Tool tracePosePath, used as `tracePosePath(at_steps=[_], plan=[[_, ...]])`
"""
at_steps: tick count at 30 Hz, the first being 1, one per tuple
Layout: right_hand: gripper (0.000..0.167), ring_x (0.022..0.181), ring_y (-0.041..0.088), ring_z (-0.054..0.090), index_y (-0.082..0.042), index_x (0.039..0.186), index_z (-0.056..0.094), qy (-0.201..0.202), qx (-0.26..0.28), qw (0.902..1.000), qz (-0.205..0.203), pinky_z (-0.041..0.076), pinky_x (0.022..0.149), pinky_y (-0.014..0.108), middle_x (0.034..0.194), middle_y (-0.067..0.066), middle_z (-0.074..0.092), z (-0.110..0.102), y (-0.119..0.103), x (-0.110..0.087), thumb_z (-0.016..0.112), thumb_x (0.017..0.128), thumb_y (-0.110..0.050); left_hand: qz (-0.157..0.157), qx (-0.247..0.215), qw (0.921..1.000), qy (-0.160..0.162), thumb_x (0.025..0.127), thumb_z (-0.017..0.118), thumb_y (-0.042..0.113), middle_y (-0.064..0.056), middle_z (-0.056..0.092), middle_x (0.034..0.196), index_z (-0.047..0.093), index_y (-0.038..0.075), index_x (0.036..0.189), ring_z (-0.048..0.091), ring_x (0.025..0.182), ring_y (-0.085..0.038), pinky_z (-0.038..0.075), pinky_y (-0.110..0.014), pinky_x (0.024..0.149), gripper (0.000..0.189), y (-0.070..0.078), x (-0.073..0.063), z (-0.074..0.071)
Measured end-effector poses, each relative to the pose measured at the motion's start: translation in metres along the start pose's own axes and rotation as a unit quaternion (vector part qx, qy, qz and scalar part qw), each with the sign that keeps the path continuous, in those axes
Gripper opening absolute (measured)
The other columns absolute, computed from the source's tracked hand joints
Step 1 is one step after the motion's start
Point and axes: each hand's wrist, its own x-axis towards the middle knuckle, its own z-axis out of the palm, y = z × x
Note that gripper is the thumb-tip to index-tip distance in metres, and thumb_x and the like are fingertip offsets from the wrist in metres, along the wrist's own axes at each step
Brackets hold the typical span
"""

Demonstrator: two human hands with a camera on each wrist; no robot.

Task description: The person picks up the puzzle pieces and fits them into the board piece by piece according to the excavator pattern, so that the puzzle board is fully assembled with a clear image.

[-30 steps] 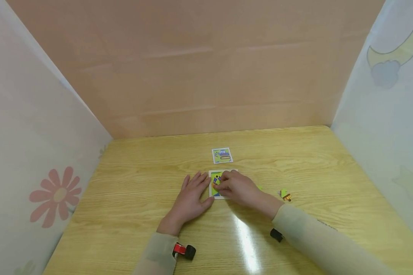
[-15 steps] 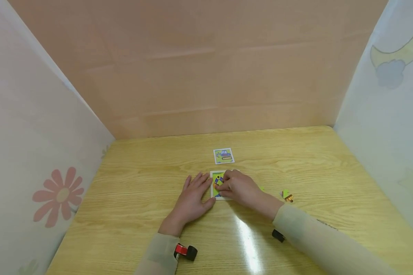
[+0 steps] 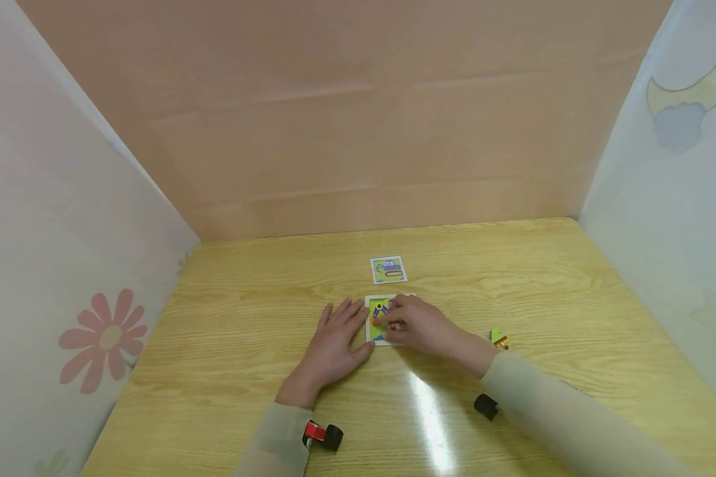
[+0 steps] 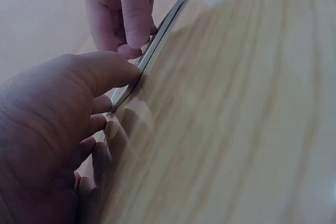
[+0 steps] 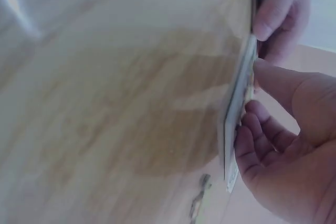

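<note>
A small puzzle board (image 3: 367,331) with a white frame lies on the table; green, blue and yellow picture pieces sit inside it. My left hand (image 3: 331,348) lies flat at its left side, fingertips and thumb touching the frame. Above the board's right half is my right hand (image 3: 425,326), its thumb and fingers parted and their tips down on the pieces. An orange and dark patch (image 3: 397,326) shows between them. The right wrist view has the right hand (image 5: 294,129) with bent fingers along the board (image 5: 239,103); its palm hides much of the picture.
Behind the board lies a square picture card (image 3: 388,270) showing a digger. Several loose puzzle pieces (image 3: 498,338) are at the right, partly behind the right forearm. A peach backdrop (image 3: 370,132) stands at the table's (image 3: 244,298) far edge, with pale printed sheets on both sides.
The right hand's thumb and fingers have spread apart from a pinch, uncovering an orange patch, and the hand has shifted slightly right. The left hand keeps its place on the frame.
</note>
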Motion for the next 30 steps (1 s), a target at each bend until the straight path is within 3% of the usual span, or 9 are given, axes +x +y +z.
tracePosePath(at_steps=[4, 13, 20, 30], plan=[[0.036, 0.09, 0.014, 0.064, -0.007, 0.134, 0.08, -0.003, 0.037, 0.9982, 0.047, 0.056, 0.077, 0.032, 0.11, 0.002, 0.074, -0.013, 0.003, -0.005, 0.085, 0.099, -0.011, -0.002, 0.002, 1.0, -0.007, 0.106, 0.07, 0.042, -0.008, 0.04, 0.176, 0.054, 0.008, 0.164, 0.025, 0.167, -0.031, 0.005, -0.058, 0.137, 0.069, 0.001, 0.001, 0.0], [0.038, 0.102, 0.023, 0.068, -0.008, 0.139, 0.076, 0.03, 0.026, 0.9903, 0.133, 0.061, 0.087, 0.048, 0.114, 0.004, 0.074, -0.055, 0.018, -0.028, 0.081, 0.103, -0.016, -0.012, 0.008, 0.9998, -0.012, 0.106, 0.07, 0.044, -0.006, 0.038, 0.177, 0.053, 0.01, 0.165, 0.022, 0.168, -0.028, 0.002, -0.054, 0.137, 0.07, 0.001, 0.004, -0.001], [0.038, 0.101, 0.025, 0.068, -0.005, 0.139, 0.076, 0.053, 0.0, 0.9892, 0.136, 0.061, 0.085, 0.05, 0.117, 0.008, 0.074, -0.072, 0.029, -0.048, 0.081, 0.103, -0.017, -0.015, 0.005, 0.9998, -0.01, 0.106, 0.07, 0.043, -0.004, 0.039, 0.177, 0.053, 0.01, 0.165, 0.023, 0.168, -0.027, 0.002, -0.054, 0.137, 0.07, -0.001, 0.004, -0.002], [0.038, 0.106, 0.027, 0.069, -0.006, 0.138, 0.076, 0.054, -0.005, 0.9875, 0.148, 0.06, 0.086, 0.049, 0.122, 0.007, 0.074, -0.078, 0.041, -0.073, 0.081, 0.103, -0.018, -0.015, 0.007, 0.9998, -0.012, 0.106, 0.07, 0.044, -0.004, 0.039, 0.176, 0.053, 0.011, 0.165, 0.023, 0.168, -0.028, 0.002, -0.054, 0.137, 0.069, 0.0, 0.003, -0.002]])
